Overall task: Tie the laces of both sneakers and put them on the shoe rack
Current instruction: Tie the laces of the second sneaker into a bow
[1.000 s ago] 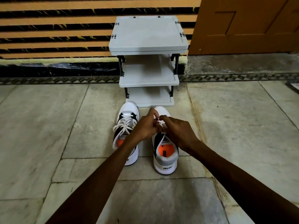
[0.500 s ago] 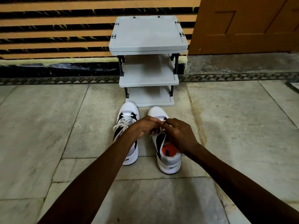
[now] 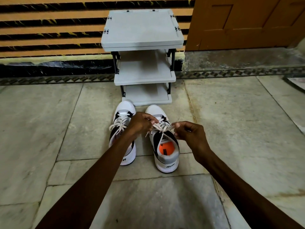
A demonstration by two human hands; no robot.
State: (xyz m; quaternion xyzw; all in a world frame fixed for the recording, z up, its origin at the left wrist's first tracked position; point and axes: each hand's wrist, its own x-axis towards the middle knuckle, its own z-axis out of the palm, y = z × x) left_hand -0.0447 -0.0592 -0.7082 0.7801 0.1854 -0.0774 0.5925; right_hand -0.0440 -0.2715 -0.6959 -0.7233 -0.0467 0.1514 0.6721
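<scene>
Two white-and-black sneakers stand side by side on the stone floor, toes toward a grey three-shelf shoe rack (image 3: 144, 78). The right sneaker (image 3: 165, 151) shows an orange insole. Its white laces (image 3: 162, 127) are stretched sideways between my hands. My left hand (image 3: 140, 123) pinches one lace end over the gap between the shoes. My right hand (image 3: 189, 132) pinches the other end at the shoe's right side. The left sneaker (image 3: 123, 119) has loose laces lying across its tongue, and my left forearm hides its heel half.
The rack stands against a wall of orange and black stripes (image 3: 49, 30). An orange wooden door (image 3: 247, 22) lies to the right above a raised grey step (image 3: 239, 60). Open stone floor (image 3: 49, 129) spreads on both sides of the shoes.
My hands were close together over the right sneaker's tongue. They have drawn apart, pulling the laces out sideways.
</scene>
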